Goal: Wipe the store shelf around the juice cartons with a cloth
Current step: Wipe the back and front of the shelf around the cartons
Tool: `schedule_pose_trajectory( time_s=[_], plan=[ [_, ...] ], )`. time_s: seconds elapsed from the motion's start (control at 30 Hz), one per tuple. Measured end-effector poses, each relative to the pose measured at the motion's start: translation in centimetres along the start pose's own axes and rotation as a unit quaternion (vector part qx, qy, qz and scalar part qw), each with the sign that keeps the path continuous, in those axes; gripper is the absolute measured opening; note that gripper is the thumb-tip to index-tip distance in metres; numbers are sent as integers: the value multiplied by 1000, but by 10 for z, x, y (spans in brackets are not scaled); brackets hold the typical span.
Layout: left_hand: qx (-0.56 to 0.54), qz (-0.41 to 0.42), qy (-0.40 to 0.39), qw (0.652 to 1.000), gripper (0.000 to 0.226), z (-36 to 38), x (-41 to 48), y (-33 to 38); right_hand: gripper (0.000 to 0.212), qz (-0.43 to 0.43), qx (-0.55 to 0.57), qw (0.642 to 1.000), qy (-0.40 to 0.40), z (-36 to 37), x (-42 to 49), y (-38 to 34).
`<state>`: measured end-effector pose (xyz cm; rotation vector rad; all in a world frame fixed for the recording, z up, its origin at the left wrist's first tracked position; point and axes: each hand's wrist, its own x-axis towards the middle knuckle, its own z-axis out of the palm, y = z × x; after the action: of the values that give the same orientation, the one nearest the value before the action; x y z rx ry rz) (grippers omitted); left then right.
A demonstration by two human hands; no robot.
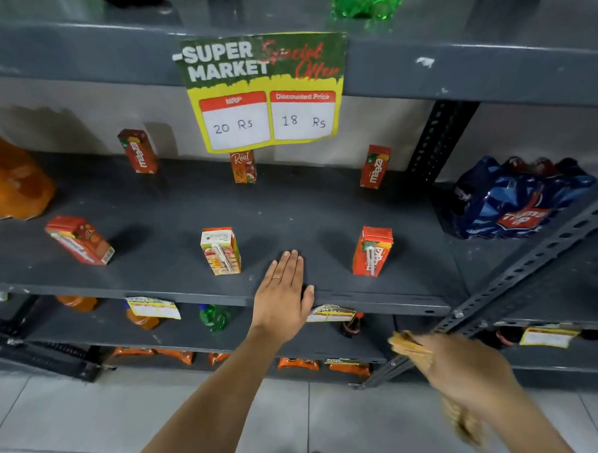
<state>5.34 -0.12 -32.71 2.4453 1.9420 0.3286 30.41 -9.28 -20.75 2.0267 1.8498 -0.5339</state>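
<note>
flat palm on the shelf, cloth held off to the right

the left hand lies open and flat, fingers together, on the front edge of the dark grey metal shelf, between the white-and-orange upright juice carton and the red-orange maaza carton. a thin ring shows on one finger. the right hand, blurred, is closed around a tan crumpled cloth, off the shelf, below and to the right of its front edge. a red carton lies tipped over at front left. along the back stand a red maaza carton, an orange "real" carton and another maaza carton. the yellow-and-green paper sign above reads "super market", "special offer", "mrp 20 rs", "discounted price 18 rs". a blue shrink-wrapped thums up pack sits at right.
</note>
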Motion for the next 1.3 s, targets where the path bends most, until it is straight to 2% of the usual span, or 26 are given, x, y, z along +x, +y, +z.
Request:
schedule_pose_trajectory(
  time_s=[0.1, 0.2, 0.27, 0.33, 0.4, 0.47, 0.53, 0.6, 0.73, 0.83, 0.97, 1.03, 1.1, 1.17, 1.23, 1.3],
  plan=[
    [-43, 44, 24, 998, 59, -8, -5, -2, 62, -35, 58, 997, 34, -24, -7, -11],
    [-112, 90, 67, 987, 51, -12, -30, -21, 63, -119, 93, 976, 160, -49, 16, -69],
    [-125, 60, 114, 984, 51, -6, -60, -47, 64, -148, 85, 954, 246, -63, 50, -125],
    [-116, -35, 137, 983, 56, -1, -89, -82, 63, -164, 62, 947, 269, -75, 87, -181],
    [-99, -114, 136, 979, 61, -2, -106, -116, 55, -185, 23, 950, 249, -81, 122, -225],
    [-72, -125, 120, 982, 63, -8, -108, -144, 47, -205, 2, 959, 194, -75, 145, -253],
    [-38, -104, 86, 990, 63, -15, -104, -166, 46, -211, 27, 967, 143, -62, 153, -264],
    [-10, -73, 54, 996, 63, -15, -103, -174, 50, -203, 30, 968, 146, -45, 154, -260],
    [9, -54, 14, 998, 66, -11, -104, -183, 51, -195, -35, 968, 153, -17, 140, -236],
    [8, -25, -1, 1000, 67, -8, -105, -197, 71, -148, -28, 978, 146, 5, 110, -221],
    [11, 28, -11, 999, 66, -6, -106, -213, 73, -82, -40, 986, 137, 26, 61, -225],
    [14, 55, -15, 998, 66, -7, -107, -221, 69, -87, -23, 989, 116, 35, 38, -236],
    [15, 74, -14, 997, 66, -9, -108, -227, 66, -106, 11, 994, 35, 32, 19, -247],
    [15, 94, -16, 995, 66, -12, -108, -231, 52, -80, 83, 992, -45, 9, 5, -253],
    [16, 112, -11, 994, 65, -15, -111, -237, 39, -50, 139, 988, -36, -22, -7, -256],
    [13, 108, 1, 994, 65, -18, -114, -245, 49, -61, 153, 986, -13, -47, -19, -266]
  ],
)
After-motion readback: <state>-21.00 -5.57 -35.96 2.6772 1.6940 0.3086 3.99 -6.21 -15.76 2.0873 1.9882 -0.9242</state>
